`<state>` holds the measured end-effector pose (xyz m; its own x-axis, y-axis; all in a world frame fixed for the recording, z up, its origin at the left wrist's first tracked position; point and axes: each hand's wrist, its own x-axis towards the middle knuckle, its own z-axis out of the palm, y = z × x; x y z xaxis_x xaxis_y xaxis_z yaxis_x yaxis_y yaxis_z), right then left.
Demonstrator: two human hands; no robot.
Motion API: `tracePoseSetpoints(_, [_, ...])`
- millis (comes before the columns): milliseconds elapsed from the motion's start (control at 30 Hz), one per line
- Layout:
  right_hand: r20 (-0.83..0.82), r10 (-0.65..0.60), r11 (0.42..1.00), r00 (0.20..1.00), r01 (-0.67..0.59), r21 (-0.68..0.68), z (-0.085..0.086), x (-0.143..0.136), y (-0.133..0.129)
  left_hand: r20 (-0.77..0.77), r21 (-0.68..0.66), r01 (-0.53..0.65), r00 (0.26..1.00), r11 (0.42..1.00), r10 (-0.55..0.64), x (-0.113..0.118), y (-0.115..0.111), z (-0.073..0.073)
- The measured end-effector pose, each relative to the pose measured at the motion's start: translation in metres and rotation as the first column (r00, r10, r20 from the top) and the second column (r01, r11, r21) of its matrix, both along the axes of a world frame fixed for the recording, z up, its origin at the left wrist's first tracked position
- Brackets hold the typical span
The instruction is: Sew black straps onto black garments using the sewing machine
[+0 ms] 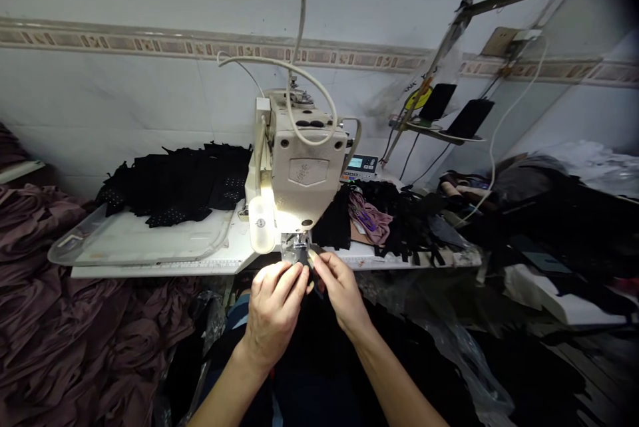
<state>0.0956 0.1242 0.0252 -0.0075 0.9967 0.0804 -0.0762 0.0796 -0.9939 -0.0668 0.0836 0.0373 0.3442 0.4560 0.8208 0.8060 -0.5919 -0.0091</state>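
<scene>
A white sewing machine (305, 167) stands straight ahead, its lamp lighting the presser foot (299, 241). Just in front of the foot, my left hand (274, 307) is closed, fingertips pressed together on a piece of black fabric (304, 257). My right hand (342, 290) pinches the same black fabric from the right side, thumb close to the foot. Most of the fabric between my fingers is hidden by the hands. More black cloth (324, 354) hangs below them over my lap.
Left of the machine, black pieces (174, 181) lie on a clear plastic tray (150, 241). Mauve cloth (60, 327) is heaped at far left. To the right are black and pink scraps (372, 214), a control panel (362, 163) and black thread cones (469, 119) on a stand.
</scene>
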Motion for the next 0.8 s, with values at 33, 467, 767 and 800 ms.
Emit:
tracePoseSetpoints(33, [0.009, 0.012, 1.0, 1.0, -0.012, 0.008, -0.005, 0.0, -0.007, -0.006, -0.002, 0.0, 1.0, 1.0, 0.0, -0.001, 0.001, 0.001])
tracePoseSetpoints(467, [-0.173, -0.107, 0.994, 0.979, 0.107, -0.01, -0.003, -0.008, -0.022, -0.025, -0.058, -0.086, 0.996, 0.995, 0.085, 0.004, 0.01, 0.002])
tracePoseSetpoints(767, [-0.184, -0.112, 0.994, 0.977, 0.106, -0.039, -0.007, -0.003, -0.016, 0.003, -0.109, -0.095, 0.995, 0.99, 0.096, 0.011, 0.01, -0.005])
tracePoseSetpoints(800, [-0.186, -0.11, 0.994, 0.976, 0.104, -0.043, -0.01, -0.001, -0.015, 0.033, -0.132, -0.074, 0.996, 0.988, 0.079, 0.01, 0.009, -0.007])
